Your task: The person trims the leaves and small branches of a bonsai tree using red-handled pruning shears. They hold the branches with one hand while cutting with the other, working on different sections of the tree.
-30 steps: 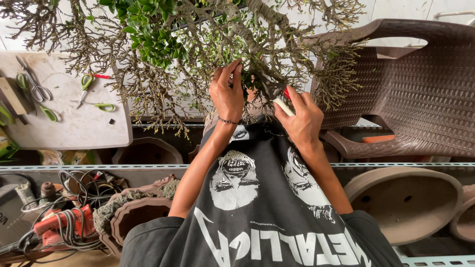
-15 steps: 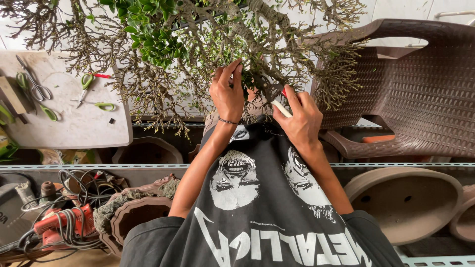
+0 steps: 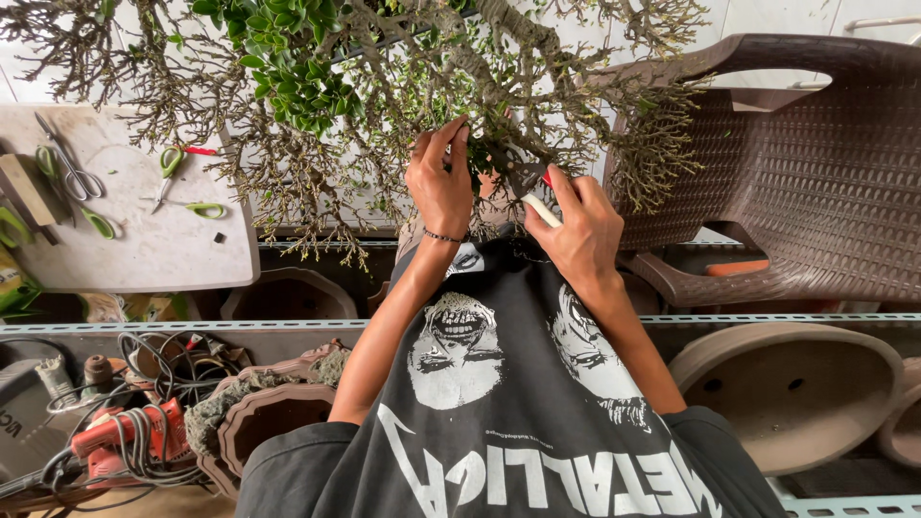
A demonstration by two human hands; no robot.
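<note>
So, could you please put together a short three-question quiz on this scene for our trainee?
1. True or false: the right hand holds small cutters whose blades point into the branches of the small tree.
2. Which does the left hand pinch with its fingers? A) a twig of the tree B) green-handled scissors C) a cable
3. Fill in: the brown woven chair stands to the person's ____.

Key:
1. True.
2. A; the green-handled scissors lie apart on the white table.
3. Right.
</note>
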